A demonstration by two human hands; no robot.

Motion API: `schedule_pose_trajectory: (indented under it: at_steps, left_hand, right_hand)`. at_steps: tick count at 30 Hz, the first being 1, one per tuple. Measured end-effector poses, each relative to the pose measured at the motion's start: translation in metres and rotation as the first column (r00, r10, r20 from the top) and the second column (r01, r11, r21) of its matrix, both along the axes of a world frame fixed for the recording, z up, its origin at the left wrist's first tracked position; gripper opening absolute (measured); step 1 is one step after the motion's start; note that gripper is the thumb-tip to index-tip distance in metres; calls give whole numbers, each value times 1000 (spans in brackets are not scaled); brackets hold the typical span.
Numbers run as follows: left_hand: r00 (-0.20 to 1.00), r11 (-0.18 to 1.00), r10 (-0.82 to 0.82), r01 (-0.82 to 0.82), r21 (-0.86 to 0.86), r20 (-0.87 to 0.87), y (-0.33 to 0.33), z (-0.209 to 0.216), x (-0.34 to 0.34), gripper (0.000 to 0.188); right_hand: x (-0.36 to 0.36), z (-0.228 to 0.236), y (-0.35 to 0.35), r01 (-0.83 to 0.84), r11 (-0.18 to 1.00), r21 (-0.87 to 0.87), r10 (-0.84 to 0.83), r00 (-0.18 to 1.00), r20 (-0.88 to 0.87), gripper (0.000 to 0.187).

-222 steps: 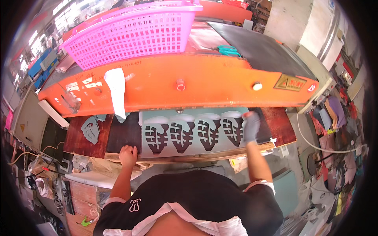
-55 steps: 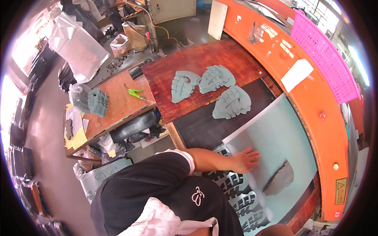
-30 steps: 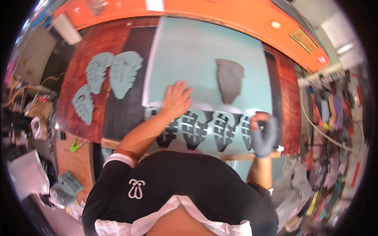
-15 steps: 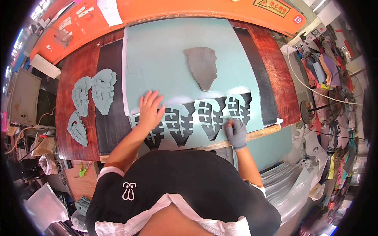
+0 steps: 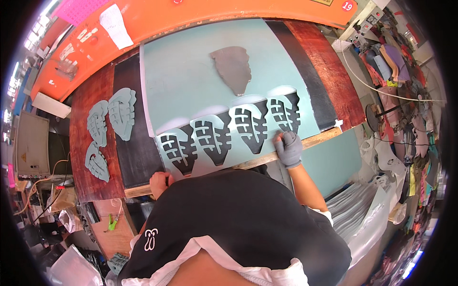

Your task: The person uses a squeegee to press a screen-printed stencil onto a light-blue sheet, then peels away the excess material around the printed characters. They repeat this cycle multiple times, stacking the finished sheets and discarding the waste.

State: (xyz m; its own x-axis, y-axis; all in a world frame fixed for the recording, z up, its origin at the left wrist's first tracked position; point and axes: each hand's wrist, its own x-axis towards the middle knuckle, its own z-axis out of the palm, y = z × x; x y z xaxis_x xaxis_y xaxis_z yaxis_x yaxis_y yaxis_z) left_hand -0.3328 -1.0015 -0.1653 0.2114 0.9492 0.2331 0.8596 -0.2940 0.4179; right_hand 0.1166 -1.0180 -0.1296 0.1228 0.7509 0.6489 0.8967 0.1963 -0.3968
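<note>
A pale green-grey sheet lies on the work table. Along its near side runs a row of several shoe-upper-shaped cut-outs with strap slots, dark where the table shows through. My bare left hand is closed at the sheet's near left corner, its fingertips partly hidden. At the near right edge my right hand, in a grey glove, pinches the sheet with thumb and fingers. Farther up, a flat grey-brown piece with one jagged side rests on the sheet.
Three cut pieces of the same green-grey material lie at the left on the dark red table top. An orange machine beam spans the far side. A wooden strip borders the table's front. Clear plastic sheeting hangs at right.
My left hand has come off the leftmost cut-out and closed at the sheet's near left corner. My right hand stays at the near right edge. The view has shifted slightly.
</note>
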Motion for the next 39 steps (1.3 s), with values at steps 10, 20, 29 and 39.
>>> schedule_pose_trajectory:
  at_steps: [10, 20, 29, 39]
  left_hand:
    - [981, 932, -65, -7, 363, 185, -9, 8, 19, 16]
    - [983, 869, 26, -111, 481, 181, -15, -13, 21, 21]
    - [979, 844, 82, -168, 509, 187, -28, -15, 24, 21]
    - [988, 795, 132, -154, 586, 81, -51, -11, 23, 22]
  right_hand:
    - [-1, 0, -7, 82, 994, 66, -84, 996, 21, 11]
    - [10, 5, -9, -111, 985, -135, 101, 992, -76, 17]
    - [105, 129, 29, 97, 943, 319, 27, 931, -365, 31]
    - [79, -25, -76, -165, 986, 16, 161, 976, 146, 13]
